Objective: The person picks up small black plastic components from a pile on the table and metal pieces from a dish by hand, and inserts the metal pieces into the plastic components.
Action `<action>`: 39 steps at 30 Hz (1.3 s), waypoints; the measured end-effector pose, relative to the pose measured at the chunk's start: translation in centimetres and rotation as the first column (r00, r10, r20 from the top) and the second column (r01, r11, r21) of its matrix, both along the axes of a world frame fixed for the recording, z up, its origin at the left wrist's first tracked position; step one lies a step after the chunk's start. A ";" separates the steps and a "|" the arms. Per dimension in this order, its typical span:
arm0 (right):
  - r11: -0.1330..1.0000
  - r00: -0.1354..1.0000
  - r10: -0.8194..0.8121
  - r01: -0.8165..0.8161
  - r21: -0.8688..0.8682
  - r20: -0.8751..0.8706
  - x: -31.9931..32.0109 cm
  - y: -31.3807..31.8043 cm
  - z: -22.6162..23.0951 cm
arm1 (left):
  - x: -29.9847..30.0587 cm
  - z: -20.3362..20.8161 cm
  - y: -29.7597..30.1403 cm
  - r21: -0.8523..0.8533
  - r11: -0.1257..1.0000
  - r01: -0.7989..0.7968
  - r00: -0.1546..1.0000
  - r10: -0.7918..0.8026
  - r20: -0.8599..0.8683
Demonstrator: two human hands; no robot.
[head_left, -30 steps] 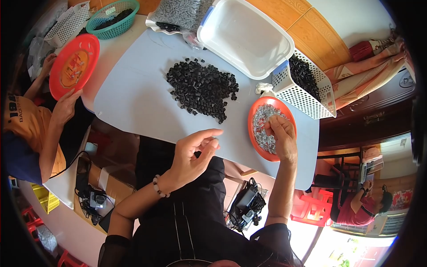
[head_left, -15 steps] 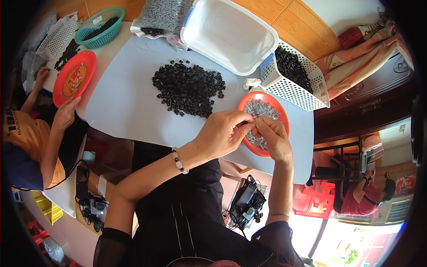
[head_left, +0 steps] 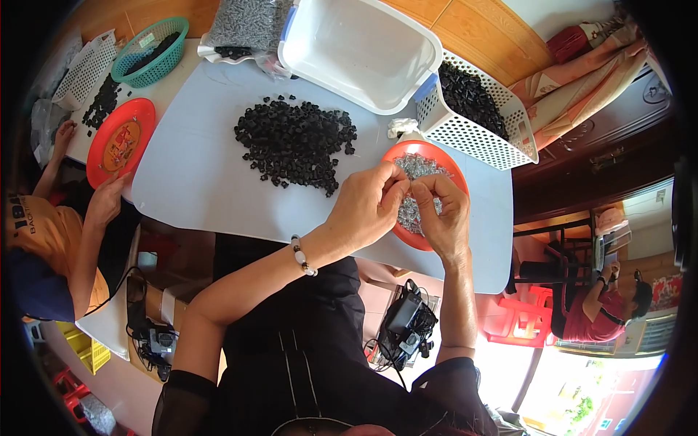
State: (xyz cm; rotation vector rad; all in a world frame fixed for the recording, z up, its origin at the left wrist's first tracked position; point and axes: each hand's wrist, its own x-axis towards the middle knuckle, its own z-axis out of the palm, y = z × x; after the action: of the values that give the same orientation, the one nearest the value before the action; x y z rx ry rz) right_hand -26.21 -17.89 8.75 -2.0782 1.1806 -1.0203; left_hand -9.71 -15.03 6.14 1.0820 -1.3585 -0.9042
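My left hand (head_left: pixel 366 208) and my right hand (head_left: pixel 443 221) meet fingertip to fingertip above a red-orange plate (head_left: pixel 458 168). Both are closed in a pinch; whatever sits between the fingers is too small or too hidden to name. Small shiny silvery pieces (head_left: pixel 419 166) fill the plate, partly covered by my hands. To the left of my hands, a heap of small black plastic parts (head_left: pixel 291 142) is spread on the pale table (head_left: pixel 196 174).
Behind the plate stand a white tub (head_left: pixel 360 54) and a white perforated basket (head_left: pixel 476 142) of black parts. A bag of grey pieces (head_left: pixel 246 27) lies at the back. On the left, another person's hand (head_left: pixel 105 200) holds a red plate (head_left: pixel 138 116) near a green basket (head_left: pixel 149 58).
The view has shifted slightly, so the table things sit a little further left. My hands stay together over the plate, the right fingers slightly more raised and curled.
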 end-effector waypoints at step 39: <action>0.935 0.966 0.034 -0.121 0.332 0.256 -4.5 -0.2 -0.3 | -3.5 -1.1 -0.6 -0.239 0.970 0.042 0.999 -0.041 0.009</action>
State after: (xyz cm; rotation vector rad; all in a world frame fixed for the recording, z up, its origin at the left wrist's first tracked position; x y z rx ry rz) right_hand -30.71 -18.10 8.49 -1.6579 1.0550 -0.9263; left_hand -13.25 -15.67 5.01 0.8728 -1.4569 -0.7461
